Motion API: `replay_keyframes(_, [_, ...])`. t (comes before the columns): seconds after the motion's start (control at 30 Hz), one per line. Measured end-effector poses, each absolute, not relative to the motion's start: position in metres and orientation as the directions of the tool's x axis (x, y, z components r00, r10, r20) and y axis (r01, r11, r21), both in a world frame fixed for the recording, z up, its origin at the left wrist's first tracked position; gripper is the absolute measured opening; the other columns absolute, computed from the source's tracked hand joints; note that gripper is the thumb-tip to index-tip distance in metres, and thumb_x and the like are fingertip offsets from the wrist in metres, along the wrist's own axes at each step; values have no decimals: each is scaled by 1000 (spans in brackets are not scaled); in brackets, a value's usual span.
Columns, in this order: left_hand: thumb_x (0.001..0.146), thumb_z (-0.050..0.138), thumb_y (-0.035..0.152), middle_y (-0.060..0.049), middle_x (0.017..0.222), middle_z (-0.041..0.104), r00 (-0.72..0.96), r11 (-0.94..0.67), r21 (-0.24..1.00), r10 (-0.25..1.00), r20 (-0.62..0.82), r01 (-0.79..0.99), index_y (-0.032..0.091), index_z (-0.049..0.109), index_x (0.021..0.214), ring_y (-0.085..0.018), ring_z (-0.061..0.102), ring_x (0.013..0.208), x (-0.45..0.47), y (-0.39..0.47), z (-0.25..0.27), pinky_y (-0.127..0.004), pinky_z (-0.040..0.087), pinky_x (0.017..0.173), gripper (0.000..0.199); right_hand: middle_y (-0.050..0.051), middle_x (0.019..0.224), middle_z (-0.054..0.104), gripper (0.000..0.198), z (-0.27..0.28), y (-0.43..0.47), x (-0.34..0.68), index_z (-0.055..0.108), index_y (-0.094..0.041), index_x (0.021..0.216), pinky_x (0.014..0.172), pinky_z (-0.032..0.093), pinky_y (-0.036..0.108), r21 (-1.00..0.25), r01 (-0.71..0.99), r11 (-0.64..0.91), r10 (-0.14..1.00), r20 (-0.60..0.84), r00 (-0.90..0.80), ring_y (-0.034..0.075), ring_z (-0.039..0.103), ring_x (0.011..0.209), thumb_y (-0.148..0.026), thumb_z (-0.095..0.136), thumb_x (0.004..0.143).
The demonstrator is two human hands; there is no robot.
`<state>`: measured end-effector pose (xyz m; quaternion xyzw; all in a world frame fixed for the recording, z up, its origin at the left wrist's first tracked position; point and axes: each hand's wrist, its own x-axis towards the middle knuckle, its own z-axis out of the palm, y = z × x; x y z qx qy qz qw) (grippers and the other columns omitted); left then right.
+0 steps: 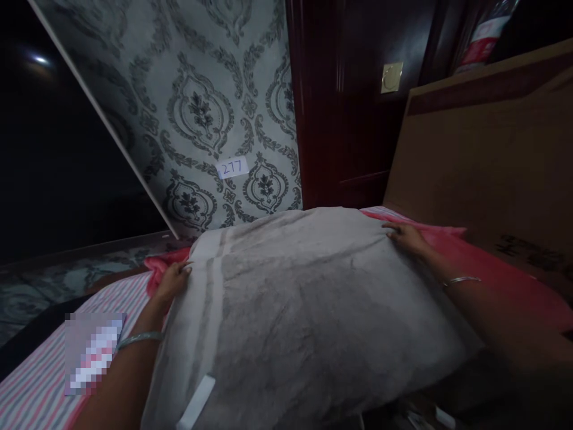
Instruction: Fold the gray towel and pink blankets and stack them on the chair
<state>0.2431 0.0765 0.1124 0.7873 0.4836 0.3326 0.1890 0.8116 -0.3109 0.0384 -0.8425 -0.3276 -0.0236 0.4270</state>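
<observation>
Head view: a grey towel (pixel 286 316) is spread out in front of the person, with pale stripes seen along its left side and a white label (pixel 197 403) shown near its lower left corner. Its left edge is touched by the left hand (pixel 172 280), whose fingers are bent; whether cloth is pinched between them cannot be told. Its upper right part is touched by the right hand (pixel 408 240), with the forefinger stretched out and the other fingers partly curled; whether cloth is gripped there cannot be told either. A crease is drawn across the towel from the right fingers. Red cloth (pixel 492 275) is seen on both sides of the towel, and striped cloth (pixel 38 373) is laid out at the left. A bracelet is worn on each wrist. Behind, a card (pixel 233 167) marked 277 is placed on patterned wallpaper (pixel 201 113), beside a dark red door (pixel 344 119). At the right, a bottle (pixel 481 42) is partly hidden by a cardboard box (pixel 483 149).
</observation>
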Motion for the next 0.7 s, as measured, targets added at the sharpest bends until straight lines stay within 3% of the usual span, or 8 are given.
replay_keyframes(0.17, [71,54,39,-8,80,70,337,-495,581,868,364,646,19,73,84,-27,64,83,238,65,114,-39,54,86,31,10,99,73,16,37,-324,804,75,-24,83,96,51,47,-655,610,-445,446,429,786,32,65,105,-20,61,75])
replay_keyframes(0.33, [73,53,50,-9,81,68,345,-548,546,832,434,634,21,72,89,-28,61,84,237,49,115,-41,53,90,38,14,96,68,10,38,-337,783,71,-20,76,97,48,46,-652,606,-456,417,445,793,31,61,104,-18,62,75])
replay_keyframes(0.57, [72,50,55,-10,91,70,370,-637,516,762,531,572,23,67,84,-29,65,96,207,28,114,-39,53,93,38,16,120,62,10,42,-366,760,69,-19,75,102,48,45,-637,710,-300,377,604,702,32,56,119,-25,61,75])
replay_keyframes(0.7, [71,51,59,-8,95,73,340,-613,523,779,527,592,23,65,86,-28,67,92,170,17,95,-35,54,87,41,13,114,67,14,13,-404,751,69,-23,78,103,48,50,-643,717,-270,340,633,696,32,60,113,-33,59,75])
